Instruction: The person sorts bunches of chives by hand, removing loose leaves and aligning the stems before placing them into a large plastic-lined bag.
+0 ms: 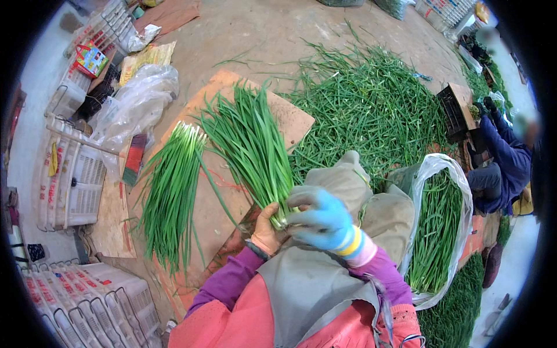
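My bare left hand [266, 230] is closed around the white stem ends of a bunch of Chinese chives [256, 143], whose green leaves fan out away from me over a board [287, 117]. My right hand [322, 219], in a blue knitted glove with a yellow band, is at the right side of the same stem ends; it is blurred, and whether it grips any stems cannot be told. Left of the held bunch lies another bunch of chives [172, 200], its white ends pointing away from me. On my right stands an open plastic bag [465, 187] filled with chives.
A wide heap of loose green leaves [370, 100] covers the floor ahead to the right. White plastic crates [87, 300] are stacked at the left, near a crumpled clear plastic sheet [135, 100]. Another person [500, 161] sits at the far right beside a black crate [452, 113].
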Available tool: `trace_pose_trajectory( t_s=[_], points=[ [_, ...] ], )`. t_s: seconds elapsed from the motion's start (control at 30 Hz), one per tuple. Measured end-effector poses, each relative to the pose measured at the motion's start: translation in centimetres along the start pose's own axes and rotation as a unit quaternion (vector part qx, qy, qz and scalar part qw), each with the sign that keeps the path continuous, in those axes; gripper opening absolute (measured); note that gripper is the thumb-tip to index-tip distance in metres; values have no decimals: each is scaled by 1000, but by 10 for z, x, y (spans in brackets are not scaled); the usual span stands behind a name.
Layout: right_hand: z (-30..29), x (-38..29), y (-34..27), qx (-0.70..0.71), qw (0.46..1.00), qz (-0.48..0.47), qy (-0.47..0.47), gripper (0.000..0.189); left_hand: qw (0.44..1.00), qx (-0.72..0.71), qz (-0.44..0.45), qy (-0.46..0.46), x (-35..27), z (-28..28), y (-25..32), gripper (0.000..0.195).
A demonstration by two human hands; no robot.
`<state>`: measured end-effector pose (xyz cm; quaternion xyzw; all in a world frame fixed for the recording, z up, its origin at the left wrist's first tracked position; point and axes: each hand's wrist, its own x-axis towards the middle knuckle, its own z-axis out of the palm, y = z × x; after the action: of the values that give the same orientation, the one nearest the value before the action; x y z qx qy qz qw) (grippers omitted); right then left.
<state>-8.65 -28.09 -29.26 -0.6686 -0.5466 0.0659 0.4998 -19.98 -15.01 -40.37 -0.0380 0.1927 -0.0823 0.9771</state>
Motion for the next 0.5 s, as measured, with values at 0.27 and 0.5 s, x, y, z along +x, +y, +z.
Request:
trace_pose_trajectory(
  t_s=[0.27, 0.5],
  points=[
    [-179, -38, 57, 29, 812, 52, 581, 29, 999, 27, 30, 18, 12, -8, -4, 64],
    [31, -19, 59, -141, 966, 215, -25, 48, 994, 42, 58, 77, 16, -22, -7, 44]
  ],
)
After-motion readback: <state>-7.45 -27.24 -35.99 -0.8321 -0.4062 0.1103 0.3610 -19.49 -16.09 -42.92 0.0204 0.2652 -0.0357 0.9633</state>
